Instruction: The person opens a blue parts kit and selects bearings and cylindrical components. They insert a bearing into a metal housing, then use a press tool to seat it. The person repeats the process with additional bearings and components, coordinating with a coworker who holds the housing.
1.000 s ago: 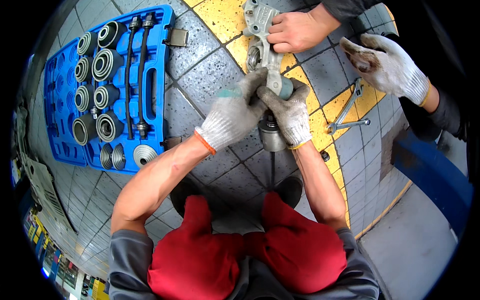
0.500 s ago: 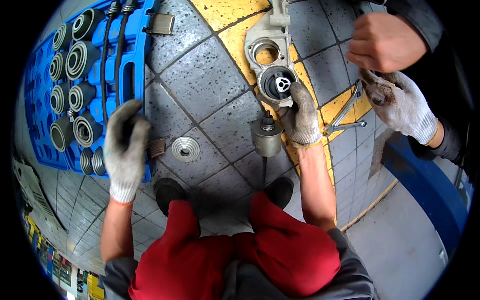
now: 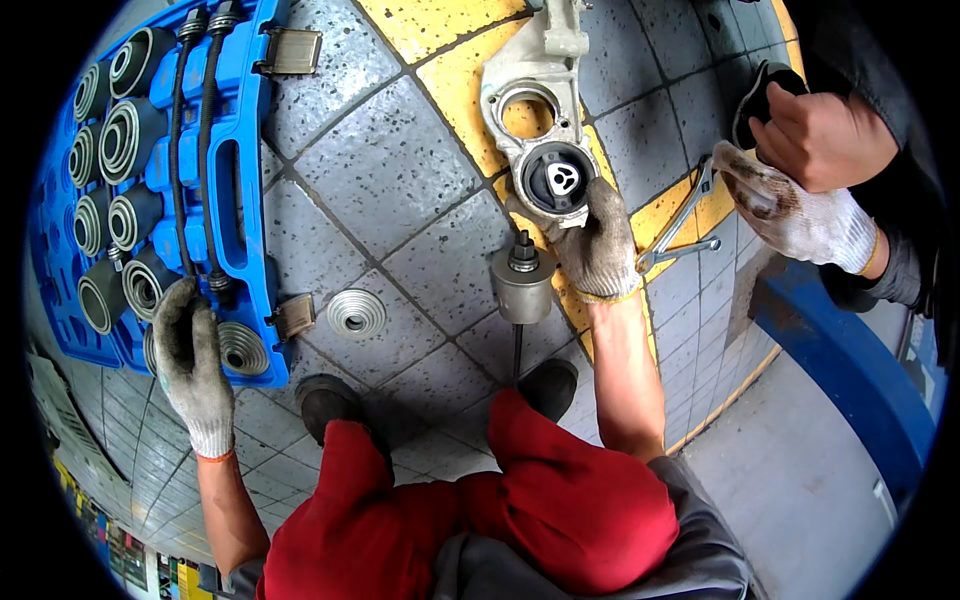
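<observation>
My right hand (image 3: 598, 245), in a soiled white glove, grips the lower end of a cast metal bracket (image 3: 508, 72). A round black rubber bushing (image 3: 556, 180) with a pale centre sits in the bracket's lower bore; the upper bore (image 3: 528, 115) shows the floor through it. Just below stands a metal press cup (image 3: 523, 290) with a threaded rod and nut through it. Over at the left, my gloved left hand (image 3: 192, 365) reaches over the blue tool case (image 3: 225, 255), thumb and finger apart, among grey press sleeves (image 3: 133, 140) and a stepped disc (image 3: 242, 348). Nothing shows in it.
Another stepped disc (image 3: 356, 314) lies on the tiled floor beside the case's latch (image 3: 296, 315). Wrenches (image 3: 680, 235) lie right of my right hand. A co-worker's bare hand (image 3: 825, 140) and gloved hand (image 3: 800, 210) are at the right, above a blue metal beam (image 3: 850, 350).
My left hand has moved left and down, from the case's edge to over its lower sleeves. My right hand keeps its hold on the bracket. The view has shifted slightly.
</observation>
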Available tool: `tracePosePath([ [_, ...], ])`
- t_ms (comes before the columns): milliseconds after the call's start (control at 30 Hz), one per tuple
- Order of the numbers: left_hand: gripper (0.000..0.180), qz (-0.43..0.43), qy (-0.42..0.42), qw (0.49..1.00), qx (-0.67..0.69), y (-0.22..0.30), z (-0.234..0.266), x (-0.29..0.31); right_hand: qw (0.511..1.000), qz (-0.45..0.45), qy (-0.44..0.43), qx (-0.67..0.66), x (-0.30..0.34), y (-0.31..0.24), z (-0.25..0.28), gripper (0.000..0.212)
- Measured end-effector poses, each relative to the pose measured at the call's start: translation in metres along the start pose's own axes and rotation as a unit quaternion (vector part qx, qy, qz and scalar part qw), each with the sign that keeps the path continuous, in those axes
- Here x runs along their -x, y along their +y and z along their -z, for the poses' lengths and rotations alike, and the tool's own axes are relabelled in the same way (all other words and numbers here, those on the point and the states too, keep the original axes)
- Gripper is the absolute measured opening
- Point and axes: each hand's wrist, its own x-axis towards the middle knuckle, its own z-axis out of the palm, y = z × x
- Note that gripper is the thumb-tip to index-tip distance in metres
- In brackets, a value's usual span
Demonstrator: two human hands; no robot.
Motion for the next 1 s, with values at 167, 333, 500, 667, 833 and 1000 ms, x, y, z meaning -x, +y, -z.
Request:
tracePosePath([
  [167, 0.034, -0.05, -0.039, 0.998, -0.022, 0.009, -0.02, 0.004, 0.999, 0.012, -0.028, 0.026, -0.001, 0.003, 0.003, 0.06],
  [333, 0.036, -0.181, -0.115, 0.972, -0.095, 0.043, -0.056, 0.003, 1.0, 0.001, -0.009, 0.026, 0.001, 0.0, 0.002, 0.062],
  [500, 0.039, -0.267, -0.198, 0.937, -0.108, 0.076, -0.085, -0.002, 1.0, -0.007, -0.019, 0.016, -0.001, 0.001, 0.003, 0.057],
  [667, 0.037, -0.266, -0.126, 0.942, -0.162, 0.069, -0.065, 0.001, 1.0, 0.002, 0.013, -0.007, -0.001, 0.011, 0.007, 0.048],
  [833, 0.035, -0.206, 0.021, 0.958, -0.199, 0.042, -0.003, -0.009, 0.997, 0.034, 0.03, 0.058, 0.001, 0.013, 0.023, 0.07],
  [1000, 0.05, -0.113, 0.116, 0.956, -0.245, 0.009, 0.048, 0.003, 1.0, 0.019, 0.021, 0.015, -0.004, 0.009, 0.027, 0.067],
])
